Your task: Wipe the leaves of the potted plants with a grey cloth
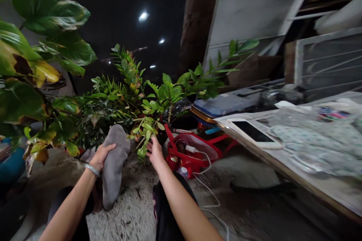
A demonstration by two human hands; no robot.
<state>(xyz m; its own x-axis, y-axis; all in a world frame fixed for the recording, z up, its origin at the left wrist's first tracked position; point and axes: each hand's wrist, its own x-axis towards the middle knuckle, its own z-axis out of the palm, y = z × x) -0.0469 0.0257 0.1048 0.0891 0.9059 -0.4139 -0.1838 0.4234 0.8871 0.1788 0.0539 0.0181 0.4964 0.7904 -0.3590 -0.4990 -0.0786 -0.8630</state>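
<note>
A limp grey cloth [115, 165], long and sock-like in shape, hangs from my left hand [102, 156]. The thumb lies across its front; the other fingers are hidden behind it. To the right, my right hand [155, 151] is at the lower leaves of a green potted plant [148, 126], its fingers apart and partly covered by the leaves. Contact with the leaves seems likely, but I cannot tell how firm it is. Dense foliage [104, 109] of other plants rises just beyond both hands.
A red basket [198, 158] with a white charger and cable [210, 196] stands right of my right hand. Farther right, a table [263, 163] bears a white phone [254, 133] and patterned fabric [305, 139]. Large leaves [51, 11] overhang the left side. Rough ground [127, 214] lies below.
</note>
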